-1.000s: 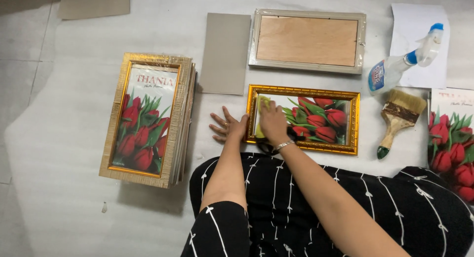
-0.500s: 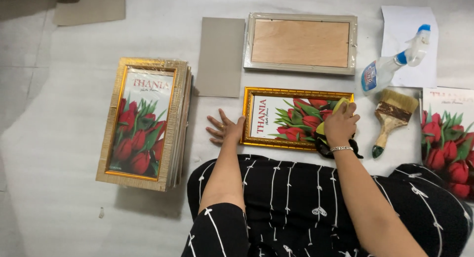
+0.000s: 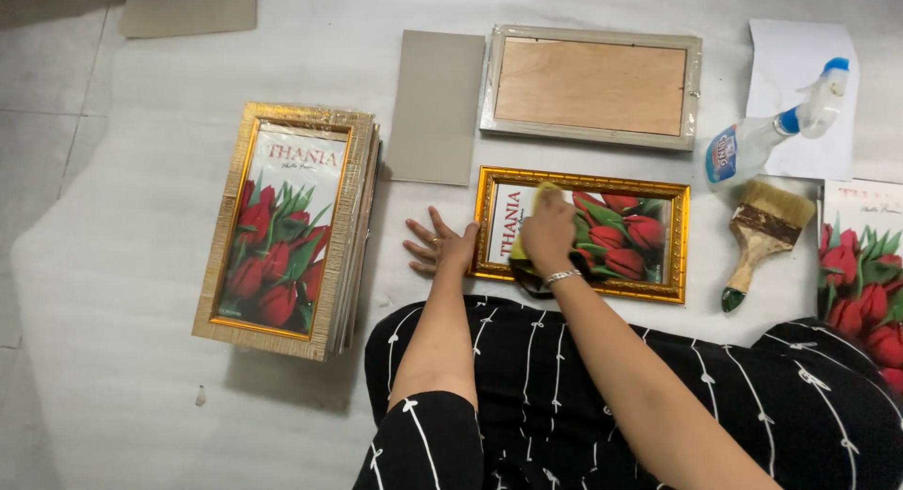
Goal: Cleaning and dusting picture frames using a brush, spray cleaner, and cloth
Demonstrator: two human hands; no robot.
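Cloth (image 3: 543, 191) hand (image 3: 548, 234) back left, prob.

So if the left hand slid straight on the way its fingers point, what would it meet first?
The left hand lies flat, fingers pointing up-left. Bare floor comes first, then probably the stack of gold frames; the exact line is hard to judge.

**Gold, red and a lot of grey**

The small frame (image 3: 583, 234) is shiny gold around red tulips with green leaves, and the cloth (image 3: 532, 229) on it is yellow. The stack of frames (image 3: 290, 229) shows the same gold and red. The brush (image 3: 760, 238) has tan bristles and a green-tipped handle. The spray bottle (image 3: 767, 134) is clear with a blue and white nozzle. The clothing (image 3: 602, 396) is black with thin white stripes. The board (image 3: 436, 106) is plain grey.
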